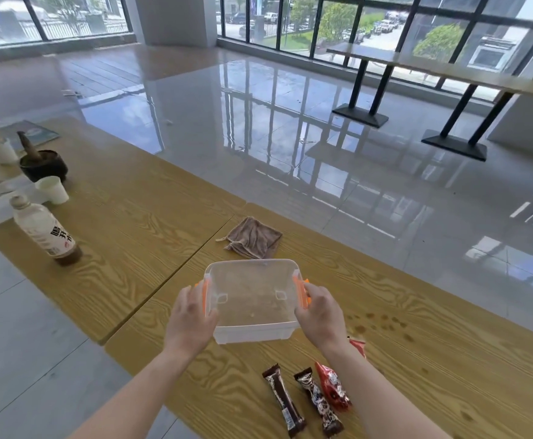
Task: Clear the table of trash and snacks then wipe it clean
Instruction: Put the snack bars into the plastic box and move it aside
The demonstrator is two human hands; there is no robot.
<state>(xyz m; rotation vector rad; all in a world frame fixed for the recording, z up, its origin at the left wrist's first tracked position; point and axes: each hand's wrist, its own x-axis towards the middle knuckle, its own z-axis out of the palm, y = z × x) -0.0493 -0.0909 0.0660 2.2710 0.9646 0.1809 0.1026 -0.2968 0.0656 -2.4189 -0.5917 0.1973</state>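
Head view: the fingers [186,294] of the left hand [190,318] are curled round one short end of a box [252,299], and those of the right hand [320,315] round the other, each end being gripped at an orange latch. The box is of clear, rigid plastic, rectangular with rounded corners and lidless, and nothing is seen in it but a small speck. It is held over the tabletop [433,369] straight ahead of the person, though whether it rests there or is lifted cannot be told. The task is judged to be at its start, since nothing has been put away yet. Nearer than the box, by the right forearm, two bars [284,400] in glossy brown wrappers and a crinkled red packet [333,389] are laid side by side. A red wrapper [357,346] is half hidden behind the forearm. All of these are left to be gathered. Beyond the box a cloth [252,237], soft, brownish and crumpled into loose folds, is left unused, so the wiping is not yet done. To the right of the box, brown stains [382,324] are scattered on the yellow wood-grain surface. Well to the left, across a seam in the tabletop, a bottle [45,231] with a little brown liquid, a white cup [53,189] and a dark mortar [43,164] with a pestle are stood.
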